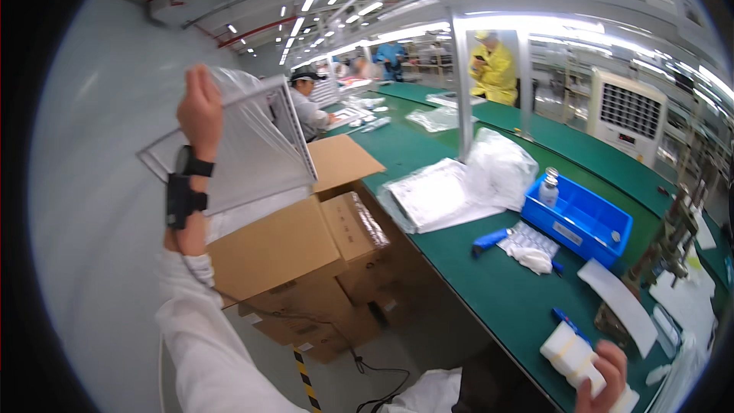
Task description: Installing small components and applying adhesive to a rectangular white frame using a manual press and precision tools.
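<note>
- At the lower right, your right hand grasps a white bundle with a band around it, fingers over one side and thumb on the other, at the near edge of the green counter.
- Your left hand is raised at the upper left, beside a framed panel in clear plastic. The fingers look folded, probably on the plastic, but you cannot tell for certain.
- The framed panel stands tilted above an open cardboard box, left of the counter. The step in hand appears to be managing this panel over the box; moving it would call for a steady left grip and clearance from the raised flaps.
- Near the white bundle lie a blue pen and a curved white strip.
- Farther along are a blue-handled tool, a crumpled white cloth and a blue tray holding a bottle.
- Left of the tray, a flat white piece lies in clear plastic.
- Beyond, a co-worker sits at the counter, and a person in yellow stands past it, left of an air cooler.
</note>
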{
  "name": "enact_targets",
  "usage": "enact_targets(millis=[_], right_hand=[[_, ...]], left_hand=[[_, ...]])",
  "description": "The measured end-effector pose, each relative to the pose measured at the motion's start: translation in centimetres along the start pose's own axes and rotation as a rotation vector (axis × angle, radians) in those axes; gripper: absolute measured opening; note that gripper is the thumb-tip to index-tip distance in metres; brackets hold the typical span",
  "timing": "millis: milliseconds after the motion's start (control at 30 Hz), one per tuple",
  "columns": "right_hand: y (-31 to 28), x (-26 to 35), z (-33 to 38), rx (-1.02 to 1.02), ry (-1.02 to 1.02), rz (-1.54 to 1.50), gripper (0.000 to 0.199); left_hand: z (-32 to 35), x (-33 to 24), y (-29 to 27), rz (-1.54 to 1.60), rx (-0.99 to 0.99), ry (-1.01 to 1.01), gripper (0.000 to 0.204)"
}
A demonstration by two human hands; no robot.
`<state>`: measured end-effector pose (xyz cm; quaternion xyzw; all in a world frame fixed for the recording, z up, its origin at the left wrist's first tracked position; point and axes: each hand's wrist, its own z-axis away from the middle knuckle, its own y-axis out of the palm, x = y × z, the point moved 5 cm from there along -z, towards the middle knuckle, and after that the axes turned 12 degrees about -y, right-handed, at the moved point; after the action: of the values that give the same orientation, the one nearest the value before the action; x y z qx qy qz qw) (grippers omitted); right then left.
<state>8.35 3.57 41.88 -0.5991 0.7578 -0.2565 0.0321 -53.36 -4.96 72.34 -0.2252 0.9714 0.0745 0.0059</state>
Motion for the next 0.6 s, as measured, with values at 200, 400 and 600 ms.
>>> enact_targets(millis=[200,400,600], right_hand=[[8.8,1.2,-8.0,-0.009,0.138,-0.49,0.073],[15.4,2.0,-3.5,-0.234,0.442,-0.797,0.059],[7.6,-2.7,2.6,-0.473,0.784,-0.963,0.038]], left_hand=[[1.7,-17.9,-3.9,0.518,0.316,-0.056,0.01],[13.4,-33.3,-3.8,0.985,0.735,-0.089,0.009],[19.5,-36.9,-2.6,1.038,0.979,0.339,0.041]])
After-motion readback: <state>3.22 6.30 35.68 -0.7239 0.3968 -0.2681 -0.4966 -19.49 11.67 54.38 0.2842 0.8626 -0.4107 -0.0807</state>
